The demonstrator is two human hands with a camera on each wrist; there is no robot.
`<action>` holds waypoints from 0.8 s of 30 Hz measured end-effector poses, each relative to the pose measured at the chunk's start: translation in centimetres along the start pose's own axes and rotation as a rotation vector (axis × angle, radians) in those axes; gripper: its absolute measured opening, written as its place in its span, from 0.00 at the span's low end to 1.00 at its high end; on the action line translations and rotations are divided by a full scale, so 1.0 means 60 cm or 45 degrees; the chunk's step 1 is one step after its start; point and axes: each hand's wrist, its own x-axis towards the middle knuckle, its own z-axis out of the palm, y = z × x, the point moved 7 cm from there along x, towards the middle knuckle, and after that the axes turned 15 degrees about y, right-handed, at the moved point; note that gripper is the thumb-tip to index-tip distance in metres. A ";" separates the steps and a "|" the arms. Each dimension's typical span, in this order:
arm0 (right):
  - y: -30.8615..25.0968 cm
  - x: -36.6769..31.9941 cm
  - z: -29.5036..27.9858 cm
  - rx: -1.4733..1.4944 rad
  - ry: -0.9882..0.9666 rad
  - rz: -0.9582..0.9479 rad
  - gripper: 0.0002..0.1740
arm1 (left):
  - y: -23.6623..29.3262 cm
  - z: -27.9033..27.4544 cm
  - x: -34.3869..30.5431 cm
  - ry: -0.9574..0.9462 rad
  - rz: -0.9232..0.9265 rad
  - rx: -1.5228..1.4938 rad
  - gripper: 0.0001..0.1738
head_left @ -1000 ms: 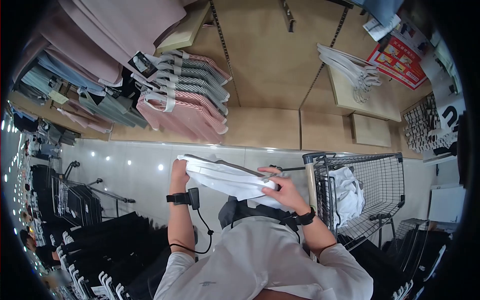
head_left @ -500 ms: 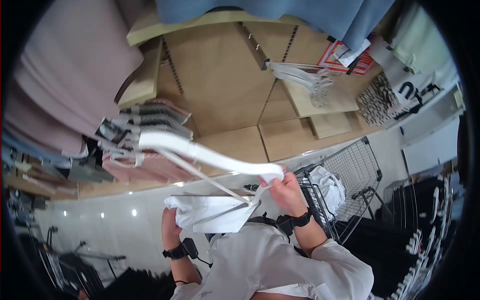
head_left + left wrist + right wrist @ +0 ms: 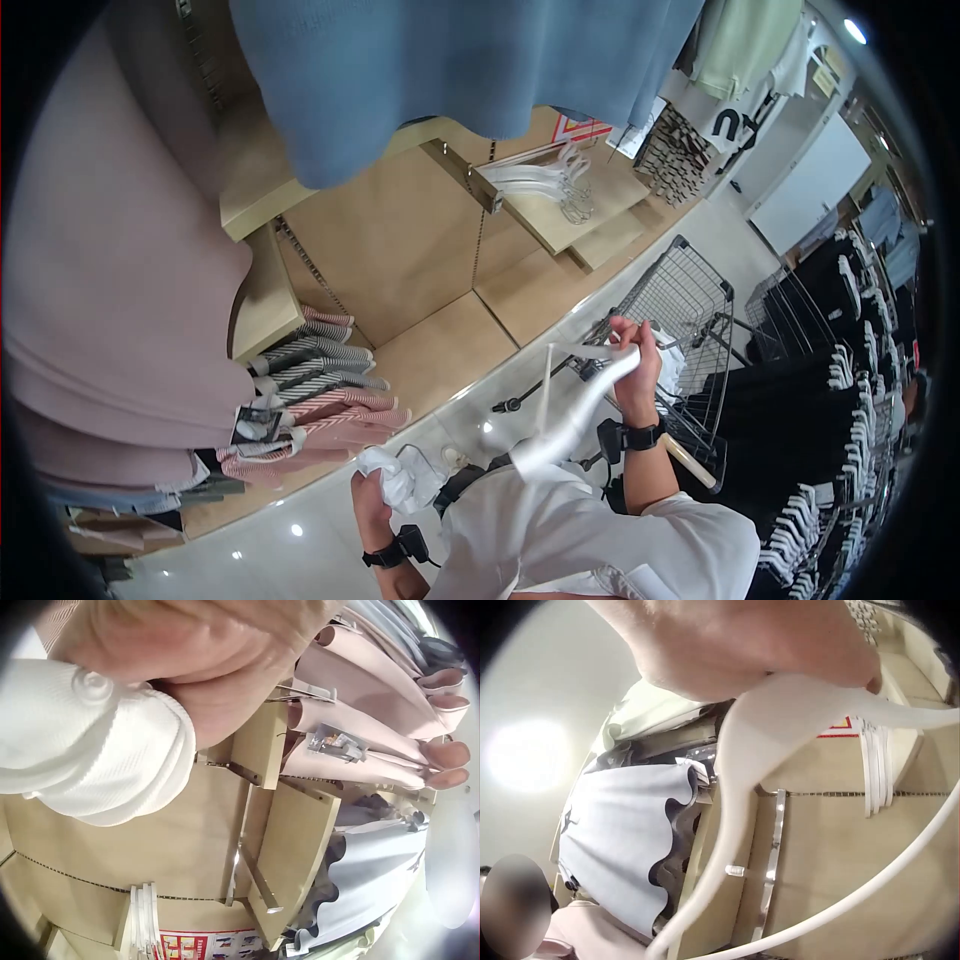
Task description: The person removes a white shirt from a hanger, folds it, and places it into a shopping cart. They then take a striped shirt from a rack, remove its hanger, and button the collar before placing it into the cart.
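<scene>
Two bare hands are apart before the wearer's light shirt [image 3: 620, 535]: the left hand [image 3: 370, 500] grips a bunched white ribbed garment [image 3: 402, 480], though its fingertips are hidden, and the right hand [image 3: 638, 378] has its fingers curled round one end of a smooth white plastic hanger [image 3: 603, 388], blurred and tilted. The hanger's free end points at the shirt and could catch there if swung low; the loose cloth, hanging over the glossy pale floor [image 3: 240, 550], might slip and get dirty if the left grip slackens. Beside the right forearm, a dark wire-mesh shopping cart [image 3: 698, 285] holds crumpled white cloth [image 3: 673, 362], and its open mesh could snag a hanger passed carelessly across it. Beyond, striped pink and grey knit tops [image 3: 335, 410] hang against the light wooden wall unit [image 3: 430, 360], while more white hangers [image 3: 530, 180] cluster farther along it.
</scene>
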 end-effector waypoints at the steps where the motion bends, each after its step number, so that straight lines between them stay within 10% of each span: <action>1: 0.018 0.018 -0.016 0.013 -0.024 0.057 0.30 | 0.004 0.002 0.005 -0.019 0.013 0.013 0.18; 19: 0.051 0.171 -0.057 0.685 0.123 0.371 0.08 | 0.006 0.031 0.045 -0.099 -0.064 0.059 0.19; 24: 0.036 0.235 -0.045 0.908 0.238 0.298 0.23 | 0.004 0.036 0.050 -0.041 -0.045 0.082 0.19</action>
